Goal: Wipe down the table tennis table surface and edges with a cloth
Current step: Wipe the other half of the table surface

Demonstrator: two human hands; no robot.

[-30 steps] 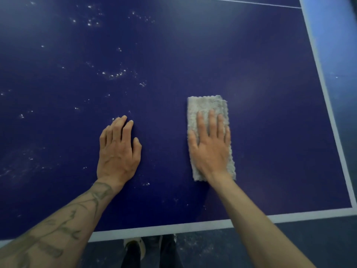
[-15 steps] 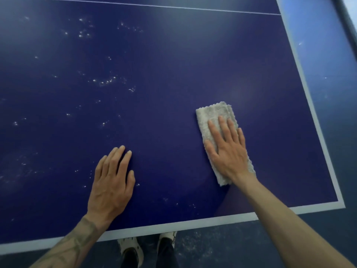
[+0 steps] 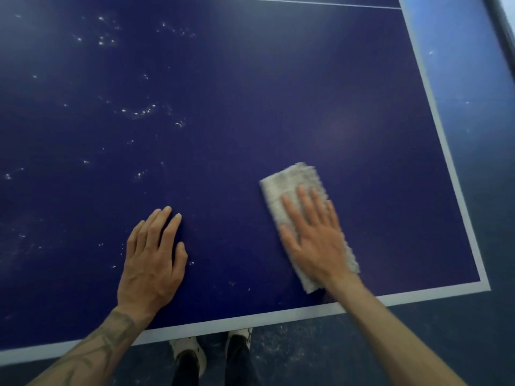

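Down at the bottom, two pale shoes [image 3: 192,351] stand on the dark floor [image 3: 306,366], toes tucked just under the near edge of the table tennis table [image 3: 278,93], with pale dust scattered on the floor beside them. The white edge stripe [image 3: 250,319] runs across in front of the person, and both bare forearms reach over it onto the blue top. The left hand [image 3: 152,257] lies flat on the surface, palm down, fingers straight and close together, thumb alongside, holding nothing. To its right, well apart from it, the right hand [image 3: 315,240] presses down on the cloth [image 3: 289,181], fingers spread and straight on top of it rather than curled round it. The cloth is a pale grey oblong lying flat on the table near the right-hand corner, angled up to the left; its far end sticks out past the fingertips and is blurred, so whether it is folded is hard to call. Its near end stops short of the white stripe. Farther up the left half, white specks [image 3: 136,112] dot the blue in loose clusters. At the far top, a thin white line [image 3: 306,1] crosses the table.
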